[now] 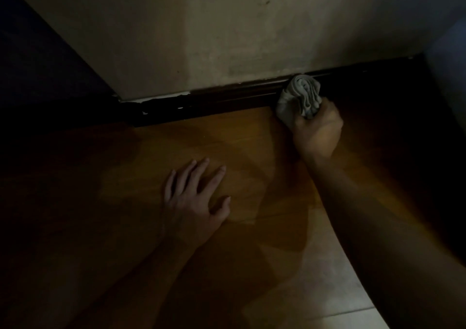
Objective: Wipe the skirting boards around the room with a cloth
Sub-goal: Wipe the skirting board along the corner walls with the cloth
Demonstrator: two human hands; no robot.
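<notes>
Hidden, cropped, too dark.
Can't see the long dark skirting board point(214, 101) behind the crumpled grey cloth point(301, 94), nor its shadowed right end, nor the cloth's lower part inside the gripping right hand point(317, 132). Can't identify the blurred bluish shape point(450, 58) cut by the right edge.

Bare forearms point(373, 227), left hand point(191, 202), right hand point(316, 132)

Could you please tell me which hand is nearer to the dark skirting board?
Right. The right hand grips the cloth against the skirting board; the left hand rests flat on the floor, well short of it.
</notes>
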